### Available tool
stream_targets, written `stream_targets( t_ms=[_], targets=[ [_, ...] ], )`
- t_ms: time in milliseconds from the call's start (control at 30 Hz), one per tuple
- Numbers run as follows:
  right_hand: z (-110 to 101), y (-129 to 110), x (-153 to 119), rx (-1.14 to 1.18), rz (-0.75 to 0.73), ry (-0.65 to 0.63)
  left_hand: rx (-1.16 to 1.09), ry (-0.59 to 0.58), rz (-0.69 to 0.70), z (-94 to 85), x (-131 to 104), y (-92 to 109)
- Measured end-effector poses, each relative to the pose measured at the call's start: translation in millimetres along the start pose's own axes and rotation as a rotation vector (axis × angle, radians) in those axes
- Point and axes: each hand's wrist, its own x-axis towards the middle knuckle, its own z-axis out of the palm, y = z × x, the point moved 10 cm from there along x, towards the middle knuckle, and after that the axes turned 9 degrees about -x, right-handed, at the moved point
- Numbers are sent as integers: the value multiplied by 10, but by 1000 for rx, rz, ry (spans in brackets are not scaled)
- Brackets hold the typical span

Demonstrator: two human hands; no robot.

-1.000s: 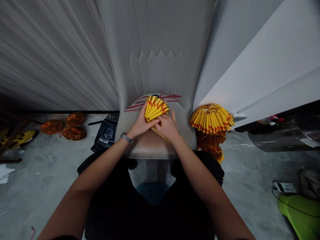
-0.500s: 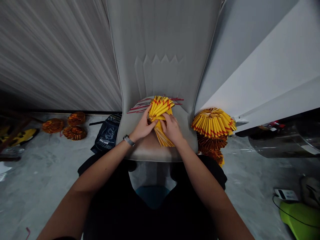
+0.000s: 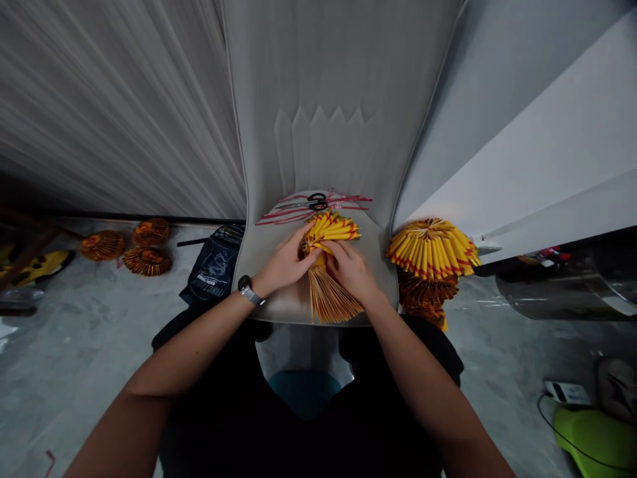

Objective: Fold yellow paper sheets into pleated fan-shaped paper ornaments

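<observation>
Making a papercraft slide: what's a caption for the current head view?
Left hand and right hand hold pleated yellow paper over a grey chair.

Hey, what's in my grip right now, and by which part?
Pleated paper, held near its gathered middle: left grip at the left side, right grip at the right.

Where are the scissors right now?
In the head view, the scissors lie near the centre on the chair seat, among red strips, just beyond the pleated yellow paper between the left hand and right hand.

left hand [image 3: 284, 267]: cupped | right hand [image 3: 353, 271]: bent, gripping | forearms [image 3: 196, 348]: converging | hands: close together
</observation>
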Motion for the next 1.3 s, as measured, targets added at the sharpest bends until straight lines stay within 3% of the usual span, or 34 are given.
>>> stream_targets(
  t_ms=[167,733,967,1300],
  targets=[
    [-32,70,5,131,85,9,29,-112,12,126,-28,16],
    [15,-21,-114,55,97,-4,-7,-138,9,162,7,-65],
    [57,-103,-151,37,64,-21,0,-78,-58,177,-8,-129],
    [-117,112,-136,95,157,45,-40,-221,-50,199,-13,-186]
  ],
)
